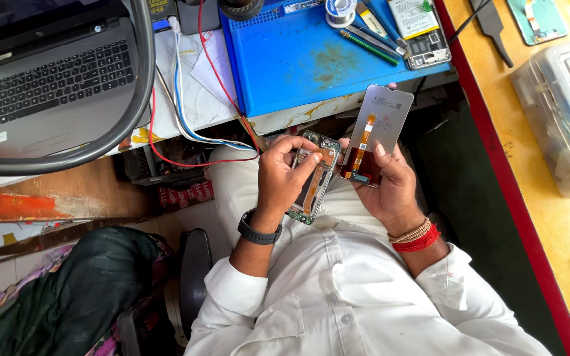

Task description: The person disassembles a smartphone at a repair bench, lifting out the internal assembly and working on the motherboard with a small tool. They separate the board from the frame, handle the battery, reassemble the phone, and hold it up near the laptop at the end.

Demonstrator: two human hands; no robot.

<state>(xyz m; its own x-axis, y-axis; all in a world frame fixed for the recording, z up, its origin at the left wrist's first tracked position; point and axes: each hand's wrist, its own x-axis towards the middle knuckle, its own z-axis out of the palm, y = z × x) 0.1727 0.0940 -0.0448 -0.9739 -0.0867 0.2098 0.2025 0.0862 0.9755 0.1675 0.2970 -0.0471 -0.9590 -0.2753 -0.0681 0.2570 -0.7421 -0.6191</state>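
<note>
Below the tabletop edge, over the lap, the left hand gripped an opened phone body, thumb pressing its circuitry. Just beside it, the right hand grasped a detached screen by its lower end, back side up. Seemingly mid-reassembly; mating them would call for careful alignment. Fingers hid the connector, and the laptop was cut off.

Our left hand covers the left half of the opened phone body, so its parts there stay hidden. Our right hand hides the lower end of the screen panel. The laptop runs off the top left edge, and the clear plastic box off the right. The small parts on the blue mat are too tiny to tell.
</note>
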